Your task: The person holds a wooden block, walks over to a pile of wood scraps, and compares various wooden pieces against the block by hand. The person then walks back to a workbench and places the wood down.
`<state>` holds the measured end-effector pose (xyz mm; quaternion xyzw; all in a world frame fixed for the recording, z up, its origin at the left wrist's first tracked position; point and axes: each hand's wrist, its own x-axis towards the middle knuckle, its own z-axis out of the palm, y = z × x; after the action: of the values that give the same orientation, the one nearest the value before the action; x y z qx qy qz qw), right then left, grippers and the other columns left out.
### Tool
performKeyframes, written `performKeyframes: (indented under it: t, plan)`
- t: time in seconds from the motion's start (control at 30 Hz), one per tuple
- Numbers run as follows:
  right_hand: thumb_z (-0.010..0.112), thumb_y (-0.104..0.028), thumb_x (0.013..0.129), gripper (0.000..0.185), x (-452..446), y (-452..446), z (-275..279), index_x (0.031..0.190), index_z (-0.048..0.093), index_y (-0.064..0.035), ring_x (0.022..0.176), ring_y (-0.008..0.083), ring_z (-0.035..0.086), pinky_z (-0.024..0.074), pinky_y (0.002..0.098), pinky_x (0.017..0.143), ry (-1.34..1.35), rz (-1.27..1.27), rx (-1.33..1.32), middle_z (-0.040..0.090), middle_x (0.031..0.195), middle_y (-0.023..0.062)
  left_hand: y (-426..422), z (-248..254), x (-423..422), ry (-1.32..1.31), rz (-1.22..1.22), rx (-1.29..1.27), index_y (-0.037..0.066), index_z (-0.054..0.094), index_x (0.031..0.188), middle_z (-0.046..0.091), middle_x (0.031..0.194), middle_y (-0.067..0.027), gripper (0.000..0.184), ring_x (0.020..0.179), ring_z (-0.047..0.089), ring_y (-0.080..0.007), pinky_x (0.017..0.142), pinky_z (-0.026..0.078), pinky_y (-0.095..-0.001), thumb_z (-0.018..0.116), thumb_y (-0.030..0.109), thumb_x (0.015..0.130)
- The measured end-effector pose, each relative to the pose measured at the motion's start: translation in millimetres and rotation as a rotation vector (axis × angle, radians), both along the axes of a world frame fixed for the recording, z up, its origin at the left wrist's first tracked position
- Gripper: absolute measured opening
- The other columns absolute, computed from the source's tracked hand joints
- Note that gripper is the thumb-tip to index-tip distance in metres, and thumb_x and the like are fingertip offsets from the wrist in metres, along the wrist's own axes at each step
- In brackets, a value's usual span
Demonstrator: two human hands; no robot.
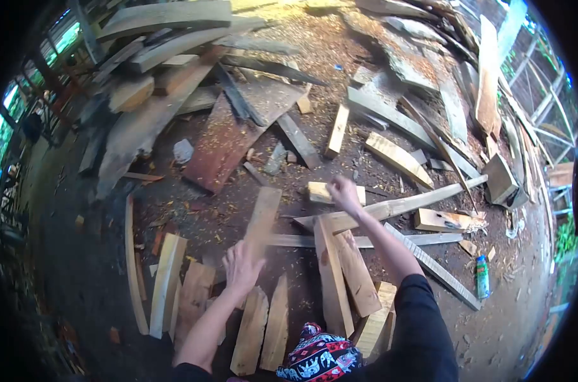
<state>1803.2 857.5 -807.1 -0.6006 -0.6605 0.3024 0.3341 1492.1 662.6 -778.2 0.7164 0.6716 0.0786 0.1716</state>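
Note:
My left hand (242,266) is at the lower end of a short, flat wooden plank (264,210), with the thumb along its right side. The plank tilts up and away, its lower part smeared by motion. Farther forward on the right, my right hand (345,195) is closed with its fingers curled. Whether anything is inside it cannot be made out. Just beyond it lies a pale wood block (319,192), and below it runs a long wooden beam (403,205). Several cut wood pieces, among them a tall board (332,274), stand or lean near my lap.
A heap of rough boards (168,48) lies at the back left, with a reddish slab (222,143) in front. More slabs (397,60) are piled at the back right. A green bottle (482,278) stands on the right. Chips litter the dirt floor (85,280).

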Motion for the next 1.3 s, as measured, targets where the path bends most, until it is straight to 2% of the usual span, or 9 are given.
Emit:
performKeyframes:
  t: [0.13,0.33,0.47,0.6,0.87,1.0,1.1,1.27,1.3]
  plan:
    - [0.063,-0.043,0.087,0.051,19,88,-27,0.106,0.054,0.0039,0.095,0.0453,0.063,0.0494,0.0502,0.083,-0.171,-0.307,-0.009,0.065,0.096,0.0296,14,-40,36,0.268,0.093,-0.046,0.0,0.029,0.146,0.036,0.143,-0.0203,0.076,0.127,0.039,-0.0417,0.103,0.031,-0.0535,0.067,0.025,0.084]
    - [0.069,-0.059,0.077,0.077,-19,157,-26,0.117,0.045,0.0024,0.104,0.0438,0.061,0.0491,0.0479,0.09,-0.318,-0.633,-0.163,0.06,0.108,0.0306,25,-42,36,0.368,0.022,-0.123,-0.008,0.027,0.145,0.033,0.143,-0.0245,0.062,0.124,0.041,-0.0465,0.101,0.035,-0.0503,0.048,0.005,0.088]
    - [0.07,-0.048,0.08,0.067,-6,171,-83,0.113,0.045,0.0041,0.092,0.036,0.067,0.0547,0.0447,0.079,-0.218,-0.684,-0.141,0.065,0.099,0.0232,27,-51,39,0.319,0.109,-0.104,-0.007,0.03,0.142,0.03,0.144,-0.0246,0.058,0.122,0.042,-0.0477,0.098,0.039,-0.0489,0.049,0.005,0.088]
    - [0.061,-0.033,0.093,0.036,22,120,-56,0.108,0.054,-0.0016,0.062,0.0186,0.063,0.0515,0.0278,0.051,0.946,-0.303,-0.393,0.064,0.089,0.0118,31,-46,45,0.345,0.135,-0.169,-0.005,0.028,0.145,0.031,0.146,-0.0228,0.058,0.125,0.041,-0.0428,0.1,0.04,-0.0473,0.046,0.005,0.09]
    - [0.057,-0.034,0.095,0.041,15,-20,5,0.119,0.05,-0.0016,0.075,0.0203,0.066,0.0523,0.0248,0.063,1.205,0.027,-0.646,0.066,0.097,0.015,28,-22,26,0.243,0.131,-0.163,0.002,0.029,0.147,0.033,0.148,-0.0179,0.064,0.128,0.04,-0.0385,0.102,0.037,-0.0501,0.054,0.009,0.089]
    - [0.064,-0.034,0.089,0.052,-18,-93,28,0.123,0.048,0.0028,0.071,0.0237,0.067,0.0559,0.0287,0.062,1.627,0.014,-0.844,0.066,0.092,0.0161,7,-12,-2,-0.098,0.181,-0.106,0.004,0.052,0.132,0.048,0.137,-0.0136,0.048,0.121,0.05,-0.0263,0.099,0.04,-0.0442,0.065,0.021,0.089]
    - [0.067,-0.027,0.085,0.054,-32,-139,26,0.127,0.045,0.0008,0.071,0.0249,0.068,0.0572,0.0307,0.06,1.398,0.398,-0.878,0.066,0.093,0.0168,-15,-27,-12,-1.066,0.522,-0.16,0.004,0.063,0.107,0.065,0.096,0.0024,0.035,0.089,0.061,-0.0102,0.085,0.044,-0.0303,0.066,0.036,0.092]
    - [0.071,-0.026,0.084,0.058,-86,-214,35,0.128,0.044,0.0011,0.084,0.0297,0.069,0.0584,0.0384,0.073,1.127,0.59,-1.021,0.066,0.102,0.0202,-48,27,16,-1.841,0.418,-0.231,0.006,0.043,0.136,0.057,0.121,-0.0054,0.05,0.107,0.057,-0.0138,0.093,0.045,-0.033,0.057,0.033,0.097]
    - [0.069,-0.029,0.087,0.064,-91,-220,29,0.135,0.038,0.0002,0.104,0.0298,0.064,0.0533,0.0419,0.088,1.078,0.683,-1.142,0.06,0.119,0.0195,-57,33,14,-1.835,0.475,-0.195,0.006,0.043,0.136,0.057,0.12,-0.0052,0.05,0.107,0.057,-0.0141,0.094,0.046,-0.0329,0.058,0.032,0.096]
